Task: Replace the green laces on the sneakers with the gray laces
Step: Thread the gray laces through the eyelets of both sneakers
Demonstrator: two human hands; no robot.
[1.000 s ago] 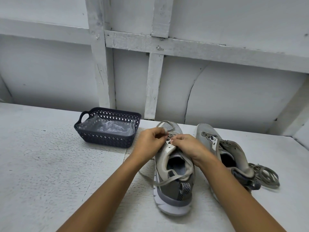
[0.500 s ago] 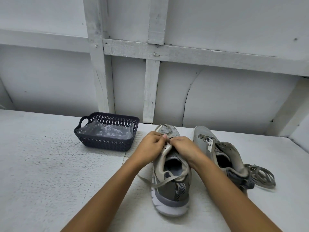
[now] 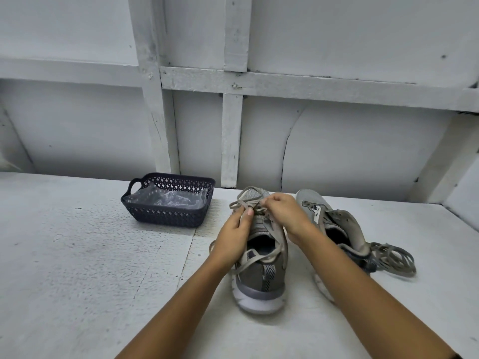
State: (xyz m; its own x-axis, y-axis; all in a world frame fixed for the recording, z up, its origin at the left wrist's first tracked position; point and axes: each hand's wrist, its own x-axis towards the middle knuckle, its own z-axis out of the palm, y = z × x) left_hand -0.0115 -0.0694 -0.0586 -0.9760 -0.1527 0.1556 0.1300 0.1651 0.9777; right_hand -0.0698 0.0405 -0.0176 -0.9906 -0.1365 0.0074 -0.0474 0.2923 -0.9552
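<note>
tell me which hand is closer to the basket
Left. The left hand holds the laced sneaker on the side facing the basket; the right hand pinches the lace over the sneaker's toe end, farther from the basket.

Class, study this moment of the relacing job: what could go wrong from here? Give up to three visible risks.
Slack loops of the lace drape over the collar of the near sneaker by both wrists; the left hand or right hand could snag them, undoing threaded eyelets.
The coiled lace beside the unlaced sneaker looks similar in colour; the two might get mixed up.
</note>
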